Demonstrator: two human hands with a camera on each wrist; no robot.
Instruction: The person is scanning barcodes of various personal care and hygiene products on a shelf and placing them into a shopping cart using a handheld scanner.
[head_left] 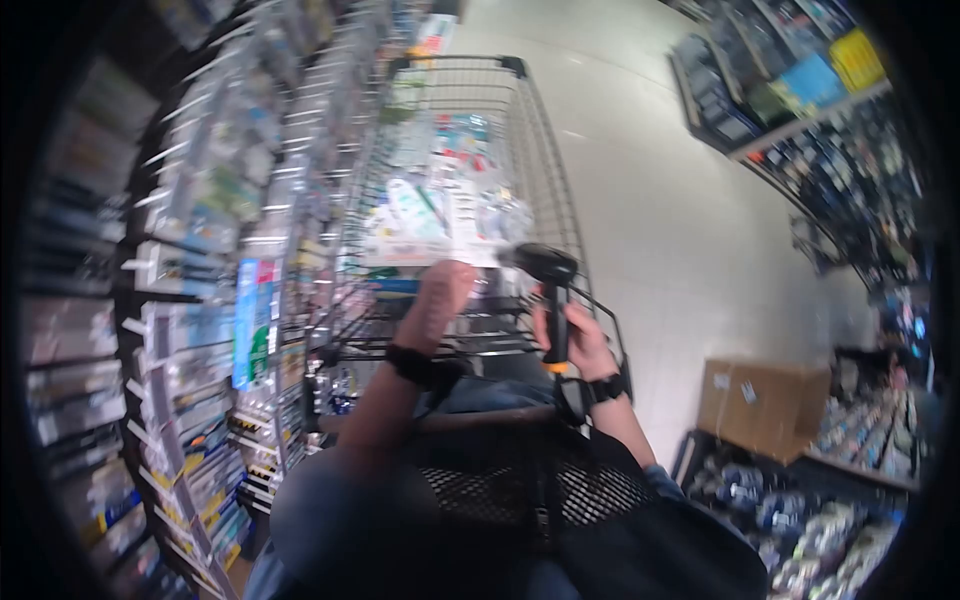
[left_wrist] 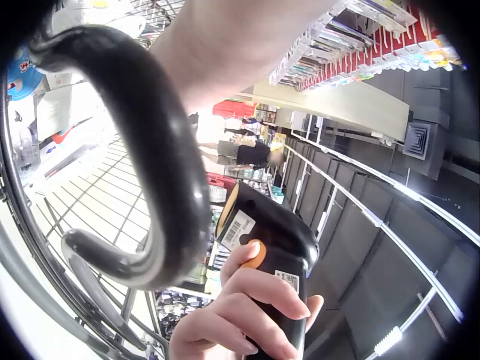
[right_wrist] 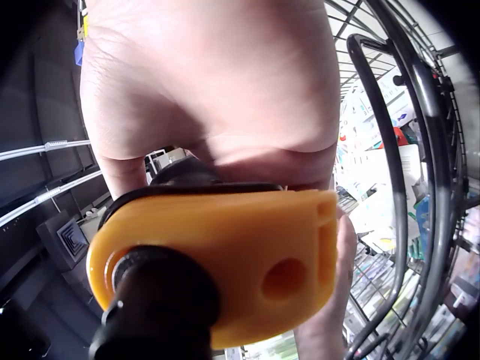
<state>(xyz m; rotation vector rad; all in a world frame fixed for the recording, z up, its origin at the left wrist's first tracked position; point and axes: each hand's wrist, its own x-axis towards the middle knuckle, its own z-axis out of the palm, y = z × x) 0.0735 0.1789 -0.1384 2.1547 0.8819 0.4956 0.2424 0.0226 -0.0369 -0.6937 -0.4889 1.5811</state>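
Head view: the largest thing is the wire shopping cart [head_left: 548,150], stretching from the person toward 12 o'clock. Its left edge runs close beside the packed shelves [head_left: 215,250] from 8 to 11 o'clock, with little visible room between. On its right, a broad strip of pale floor [head_left: 640,200] opens from 12 to 4 o'clock, bounded by the racks [head_left: 800,120] at 2 o'clock and the cardboard box [head_left: 765,400] at 4 o'clock. White and clear packages [head_left: 420,210] lie inside the cart around 12 o'clock, within its wire walls.

The black handheld scanner [head_left: 557,320] is upright just right of centre, over the cart's near right part, its head tipped toward 11 o'clock. The right hand [head_left: 585,345] grips its handle; in the left wrist view a fingertip touches the orange button [left_wrist: 256,255]. The right wrist view shows the handle's orange end [right_wrist: 225,262] with a black cord [right_wrist: 161,307] coming from it.

The left hand [head_left: 447,290] is over the cart near the packages, left of the scanner and apart from it; whether its fingers are open or closed cannot be told.
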